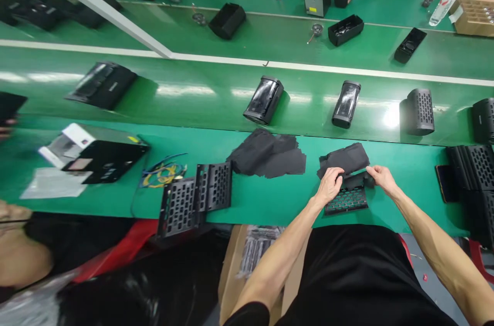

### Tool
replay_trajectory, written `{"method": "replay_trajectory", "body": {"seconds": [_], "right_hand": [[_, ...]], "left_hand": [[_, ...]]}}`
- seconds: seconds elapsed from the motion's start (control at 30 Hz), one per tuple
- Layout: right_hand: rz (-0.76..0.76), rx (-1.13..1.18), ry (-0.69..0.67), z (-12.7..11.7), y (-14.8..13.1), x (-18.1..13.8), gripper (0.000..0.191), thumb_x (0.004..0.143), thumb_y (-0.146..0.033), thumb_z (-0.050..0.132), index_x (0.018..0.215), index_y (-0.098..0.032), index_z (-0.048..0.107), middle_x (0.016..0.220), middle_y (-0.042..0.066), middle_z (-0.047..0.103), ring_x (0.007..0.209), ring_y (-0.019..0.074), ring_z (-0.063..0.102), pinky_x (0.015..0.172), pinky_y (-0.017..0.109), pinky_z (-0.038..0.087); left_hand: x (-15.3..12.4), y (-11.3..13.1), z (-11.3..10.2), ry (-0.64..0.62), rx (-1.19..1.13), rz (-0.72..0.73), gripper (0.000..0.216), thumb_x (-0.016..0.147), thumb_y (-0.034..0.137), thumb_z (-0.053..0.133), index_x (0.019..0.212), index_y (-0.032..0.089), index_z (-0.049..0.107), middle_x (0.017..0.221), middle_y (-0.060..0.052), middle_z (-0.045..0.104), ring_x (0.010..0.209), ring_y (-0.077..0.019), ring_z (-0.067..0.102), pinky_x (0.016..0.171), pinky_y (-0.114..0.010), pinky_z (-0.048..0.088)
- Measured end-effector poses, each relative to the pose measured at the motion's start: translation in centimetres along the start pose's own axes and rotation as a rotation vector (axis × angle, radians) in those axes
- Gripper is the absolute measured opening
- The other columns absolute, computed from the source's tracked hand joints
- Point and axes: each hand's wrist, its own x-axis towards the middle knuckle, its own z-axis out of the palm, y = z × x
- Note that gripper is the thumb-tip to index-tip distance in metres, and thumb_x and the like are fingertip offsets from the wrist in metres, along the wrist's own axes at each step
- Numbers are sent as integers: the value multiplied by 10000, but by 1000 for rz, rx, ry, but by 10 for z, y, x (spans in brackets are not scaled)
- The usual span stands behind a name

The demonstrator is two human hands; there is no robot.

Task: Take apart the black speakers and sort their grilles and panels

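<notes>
In front of my body lies a black perforated plastic grille [347, 201], with the green bench showing through its slots. Above it, a black fabric-like sheet [355, 180] is stretched between my hands. My left hand [329, 185] pinches near its left end, the fingertips partly hidden. The right end is gripped by my right hand [382, 179], thumb and fingers together. Just beyond my hands is a stack of similar black sheets [349, 157]. A larger, uneven pile of black sheets [270, 154] rests to the left.
More grilles [214, 187] stand at the bench edge on the left, and stacked grilles [476, 166] with a phone [445, 183] are at right. Black speaker-like housings [264, 100] sit along the belt. A carton [233, 269] is below the bench. Co-workers sit opposite and at left.
</notes>
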Motion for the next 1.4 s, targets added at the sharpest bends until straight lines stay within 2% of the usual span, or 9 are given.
{"method": "replay_trajectory", "body": {"seconds": [0.07,0.17,0.3,0.47,0.7,0.87,1.0,1.17,1.4], "right_hand": [[23,-39,-27,-2,1,-1,659,606,-823,781,595,-237,479,465,-60,454,454,89,363,444,242,305],[80,-76,-129,-2,-3,-6,656,633,-824,779,584,-228,509,441,-60,431,428,81,322,433,243,267],[148,-90,-290,-4,-12,-16,675,664,-849,763,583,-229,509,418,-71,386,401,81,297,423,251,278],[105,-248,-477,-12,-1,-30,576,597,-705,880,681,-207,604,577,-46,549,523,111,474,508,241,407],[64,-643,-176,10,49,-30,399,779,-496,799,594,-237,559,552,1,552,630,197,577,588,283,360],[37,-819,-25,22,65,-34,338,927,-427,716,666,-240,609,657,53,652,777,248,681,648,301,351],[10,-888,19,21,67,-40,294,978,-465,685,788,-241,665,773,71,707,846,258,692,671,305,368],[-123,-896,156,22,67,-40,317,980,-393,699,1264,-268,637,1124,74,679,972,238,663,734,296,428],[-237,-733,87,11,55,-33,85,895,-302,709,938,-243,666,1064,63,664,991,245,639,823,322,459]], "left_hand": [[1,6,2,-29,-6,3,357,998,350,599,1314,194,660,1308,-156,695,1251,-300,631,1100,-513,539],[1,24,7,-147,-22,18,747,798,473,854,1448,208,599,1465,-166,630,1374,-350,571,1177,-522,482],[-6,38,9,-251,-64,-177,325,945,366,648,1218,214,738,1097,-84,786,1023,-254,725,970,-394,573],[-29,30,-6,-290,-50,-302,315,996,364,526,1070,179,771,821,-30,777,700,-181,690,659,-273,517],[-59,25,-2,-248,185,-379,201,975,359,626,861,234,734,775,-59,752,773,-243,709,762,-325,483],[-74,15,-3,-72,327,-401,282,1045,456,556,1092,221,706,1017,-125,747,997,-294,694,866,-379,501],[-83,-4,-9,92,389,-291,543,894,567,762,1292,209,666,1212,-152,682,1134,-330,617,981,-440,506],[-79,-21,-10,69,173,-362,174,918,376,720,1018,234,743,1094,-117,666,1085,-311,576,1011,-467,491],[-69,-14,-19,13,-95,-425,193,934,423,659,906,231,658,852,-11,639,831,-198,586,822,-327,509]]}}
